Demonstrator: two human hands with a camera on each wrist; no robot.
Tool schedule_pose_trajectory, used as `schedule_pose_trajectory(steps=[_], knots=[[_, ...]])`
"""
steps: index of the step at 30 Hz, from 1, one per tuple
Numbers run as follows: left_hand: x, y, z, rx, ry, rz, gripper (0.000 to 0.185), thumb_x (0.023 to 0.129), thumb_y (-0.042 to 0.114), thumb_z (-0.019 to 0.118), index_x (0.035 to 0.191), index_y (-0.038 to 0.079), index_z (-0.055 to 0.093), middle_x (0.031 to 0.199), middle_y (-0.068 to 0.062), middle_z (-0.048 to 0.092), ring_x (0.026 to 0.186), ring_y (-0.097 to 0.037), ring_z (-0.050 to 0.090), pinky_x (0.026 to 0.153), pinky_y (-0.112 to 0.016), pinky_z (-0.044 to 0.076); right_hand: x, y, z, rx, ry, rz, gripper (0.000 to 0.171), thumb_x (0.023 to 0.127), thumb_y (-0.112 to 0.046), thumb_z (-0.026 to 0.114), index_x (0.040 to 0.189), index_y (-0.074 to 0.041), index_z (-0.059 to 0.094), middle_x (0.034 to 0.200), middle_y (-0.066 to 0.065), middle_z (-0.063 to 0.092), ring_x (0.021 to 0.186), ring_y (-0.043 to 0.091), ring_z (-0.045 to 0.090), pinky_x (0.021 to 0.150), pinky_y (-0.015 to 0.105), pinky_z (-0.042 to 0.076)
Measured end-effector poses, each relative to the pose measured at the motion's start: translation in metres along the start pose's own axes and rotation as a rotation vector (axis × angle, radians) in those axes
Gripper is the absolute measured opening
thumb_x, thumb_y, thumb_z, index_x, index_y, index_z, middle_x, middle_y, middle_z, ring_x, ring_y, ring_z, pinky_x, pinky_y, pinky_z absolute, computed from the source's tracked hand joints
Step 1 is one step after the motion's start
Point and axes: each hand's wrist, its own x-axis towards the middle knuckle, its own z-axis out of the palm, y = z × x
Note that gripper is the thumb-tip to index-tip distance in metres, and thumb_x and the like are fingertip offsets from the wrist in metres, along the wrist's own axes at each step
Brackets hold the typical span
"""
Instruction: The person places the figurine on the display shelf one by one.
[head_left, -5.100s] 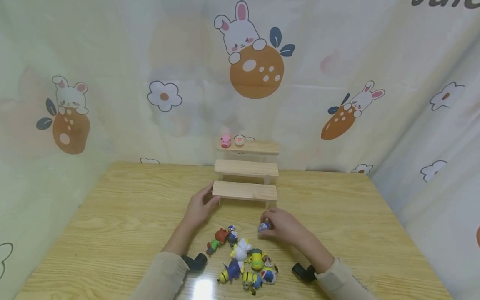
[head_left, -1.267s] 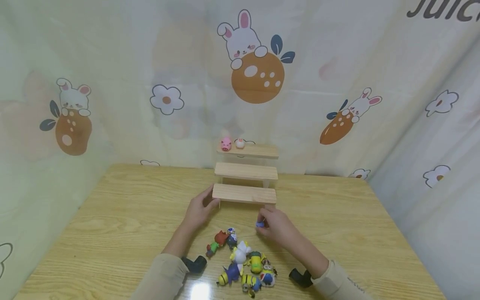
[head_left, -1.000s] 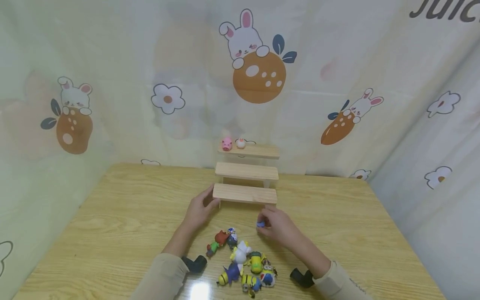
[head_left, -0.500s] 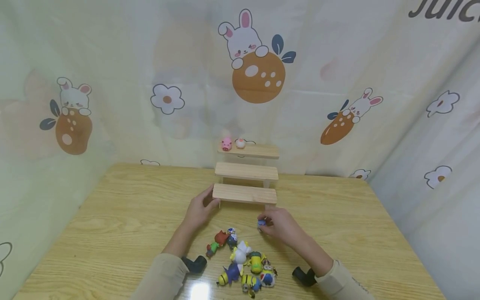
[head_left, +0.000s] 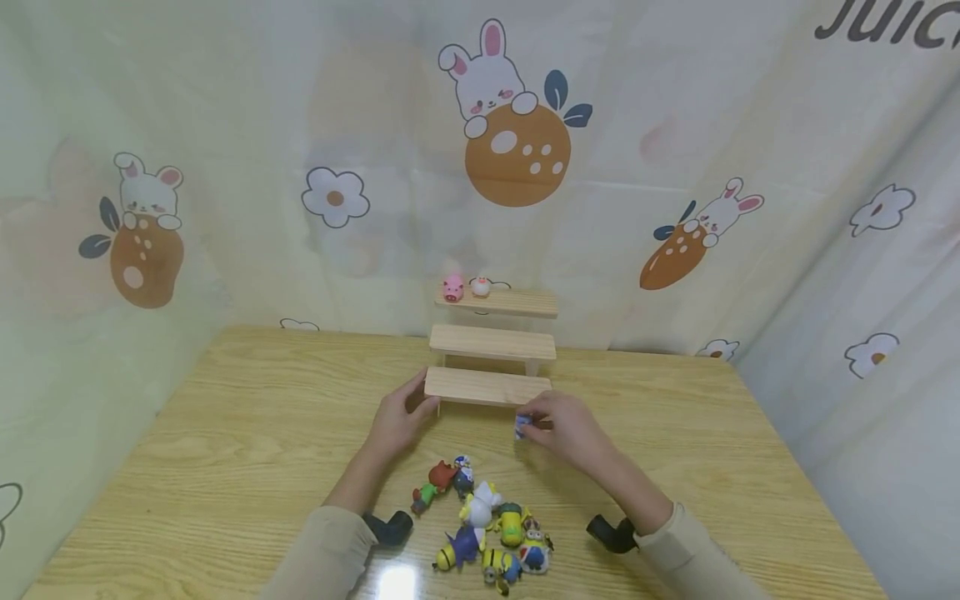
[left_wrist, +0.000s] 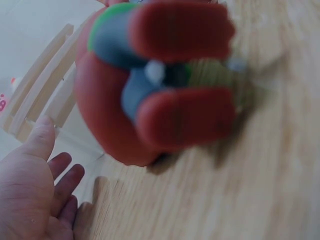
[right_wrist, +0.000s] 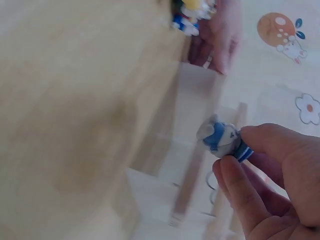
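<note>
Right hand [head_left: 566,423] leading, thumb and fingertips closed in a pinch on a small figurine [right_wrist: 223,137] with a rounded grey-white body, smooth blue patches and a blue-and-white striped lower end. The figurine sits at those fingertips, just in front of the right part of a three-tier wooden shelf [head_left: 487,386]. Its boards are pale, straight-grained and round-cornered, stepped upward and away from the hand on flat, pale supports. Across from it, the left hand [head_left: 399,421] rests at the left end of the lowest board, thumb extended and other fingers loosely bent. Beyond both hands, on the top board, stand a round pink pig [head_left: 452,288] and a squat white figurine [head_left: 481,287]. Nearer the person than either hand lies a cluster of smooth figurines: capsule-shaped yellow Minions [head_left: 512,525], a white figurine [head_left: 480,505] with yellow parts, and a red-and-green one [head_left: 442,476] with thick, rounded soles. Under everything spreads a wood-grained tabletop [head_left: 270,450]; behind hangs a softly creased curtain [head_left: 405,208] printed with rabbits and fruit.
</note>
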Motion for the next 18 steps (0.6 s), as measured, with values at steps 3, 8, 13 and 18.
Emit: schedule_pose_trajectory(steps=[3, 8, 13, 18], knots=[[0.001, 0.001, 0.000, -0.003, -0.003, 0.002, 0.066, 0.089, 0.045, 0.060, 0.146, 0.018, 0.039, 0.140, -0.006, 0.052, 0.129, -0.025, 0.049, 0.110, -0.042, 0.037, 0.008, -0.002, -0.012, 0.035, 0.020, 0.024, 0.022, 0.086, -0.014, 0.070, 0.106, -0.005, 0.071, 0.102, 0.005, 0.068, 0.091, 0.017, 0.068, 0.074, 0.021, 0.057], [0.001, 0.002, -0.001, -0.003, 0.000, 0.005, 0.067, 0.089, 0.045, 0.060, 0.146, 0.016, 0.039, 0.144, -0.007, 0.048, 0.133, -0.027, 0.045, 0.112, -0.043, 0.034, 0.025, -0.002, -0.030, 0.083, 0.076, 0.024, 0.024, 0.088, -0.015, 0.069, 0.109, -0.003, 0.070, 0.108, 0.009, 0.067, 0.095, 0.021, 0.067, 0.077, 0.024, 0.057], [0.002, 0.000, -0.001, -0.010, -0.002, 0.006, 0.068, 0.089, 0.045, 0.060, 0.146, 0.013, 0.038, 0.144, -0.007, 0.048, 0.131, -0.027, 0.047, 0.111, -0.043, 0.035, 0.047, 0.000, -0.046, 0.084, 0.184, -0.016, 0.025, 0.088, -0.016, 0.069, 0.110, -0.004, 0.071, 0.109, 0.010, 0.068, 0.096, 0.024, 0.067, 0.076, 0.027, 0.058], [0.001, -0.001, 0.001, -0.025, -0.001, 0.007, 0.069, 0.089, 0.046, 0.061, 0.146, 0.014, 0.038, 0.143, -0.008, 0.049, 0.130, -0.027, 0.048, 0.111, -0.043, 0.035, 0.071, 0.005, -0.056, 0.077, 0.261, -0.050, 0.026, 0.088, -0.017, 0.068, 0.110, -0.005, 0.071, 0.111, 0.011, 0.068, 0.098, 0.025, 0.067, 0.078, 0.030, 0.058]])
